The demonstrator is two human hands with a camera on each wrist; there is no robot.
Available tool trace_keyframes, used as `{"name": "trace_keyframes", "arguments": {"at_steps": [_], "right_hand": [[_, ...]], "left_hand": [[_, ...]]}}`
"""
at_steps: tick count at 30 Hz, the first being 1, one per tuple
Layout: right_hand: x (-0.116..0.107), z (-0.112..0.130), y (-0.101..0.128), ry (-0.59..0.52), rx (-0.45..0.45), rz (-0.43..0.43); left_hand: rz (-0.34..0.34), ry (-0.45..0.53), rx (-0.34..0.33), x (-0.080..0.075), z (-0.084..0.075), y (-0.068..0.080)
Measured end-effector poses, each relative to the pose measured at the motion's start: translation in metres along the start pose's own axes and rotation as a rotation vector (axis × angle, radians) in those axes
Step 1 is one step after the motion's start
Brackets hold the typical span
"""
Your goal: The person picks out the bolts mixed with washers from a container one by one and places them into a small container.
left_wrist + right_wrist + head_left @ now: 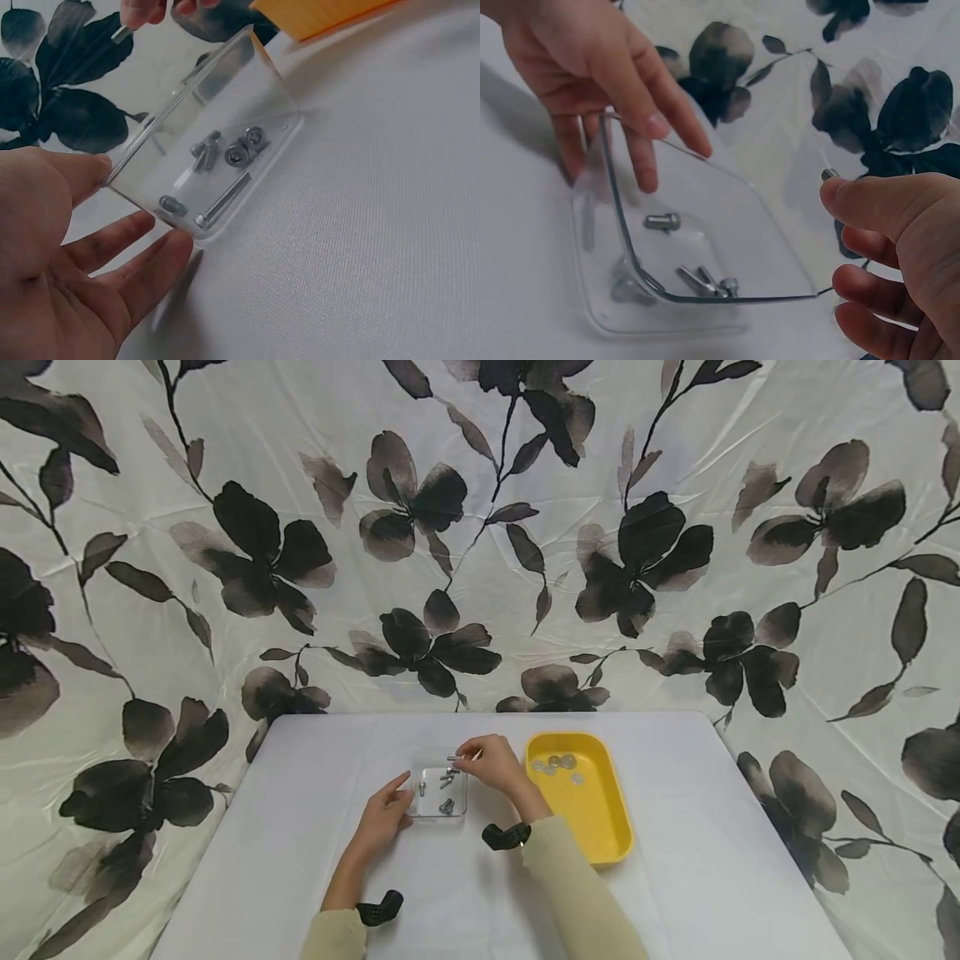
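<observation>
A clear plastic box (438,817) stands on the table with several metal screws (246,147) inside, some with socket heads. My left hand (385,814) holds the box at its left side, thumb at the rim and fingers against the wall. Above the box's far right corner, my right hand (491,766) pinches a small screw (829,175) between thumb and fingertip. Only the threaded tip of this screw shows in the right wrist view; the left wrist view shows part of its shank (121,34).
To the right of the box stands a yellow tray (617,814), partly behind my right forearm. Several round coins (568,762) lie near its far end. A white cloth covers the table (697,877). Behind it hangs a floral sheet (540,568).
</observation>
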State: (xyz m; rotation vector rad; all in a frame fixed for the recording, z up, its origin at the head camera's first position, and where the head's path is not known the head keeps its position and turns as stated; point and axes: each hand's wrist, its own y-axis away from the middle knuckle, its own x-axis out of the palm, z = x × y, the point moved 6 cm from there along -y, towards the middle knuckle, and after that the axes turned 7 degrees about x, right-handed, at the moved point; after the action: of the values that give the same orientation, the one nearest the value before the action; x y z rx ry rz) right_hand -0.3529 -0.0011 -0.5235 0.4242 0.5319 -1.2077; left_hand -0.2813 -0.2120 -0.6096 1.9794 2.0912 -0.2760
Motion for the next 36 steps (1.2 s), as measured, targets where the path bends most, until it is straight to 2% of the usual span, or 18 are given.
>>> {"name": "trace_keyframes", "arguments": {"at_steps": [10, 16, 23, 30, 36], "right_hand": [[0.016, 0.003, -0.001, 0.016, -0.043, 0.02], [0.024, 0.006, -0.001, -0.008, -0.026, 0.033], [0.032, 0.005, 0.002, -0.001, -0.033, 0.034], [0.034, 0.003, 0.005, -0.052, -0.043, 0.007], [0.029, 0.002, 0.005, -0.023, -0.053, 0.003]], "left_hand": [[-0.002, 0.03, 0.028, 0.002, 0.0, 0.002], [0.009, 0.026, 0.014, 0.001, 0.0, 0.004], [0.02, 0.045, 0.028, 0.003, -0.001, 0.006], [0.024, 0.046, 0.015, 0.004, 0.001, 0.007], [0.026, 0.056, 0.01, 0.001, 0.001, 0.007]]}}
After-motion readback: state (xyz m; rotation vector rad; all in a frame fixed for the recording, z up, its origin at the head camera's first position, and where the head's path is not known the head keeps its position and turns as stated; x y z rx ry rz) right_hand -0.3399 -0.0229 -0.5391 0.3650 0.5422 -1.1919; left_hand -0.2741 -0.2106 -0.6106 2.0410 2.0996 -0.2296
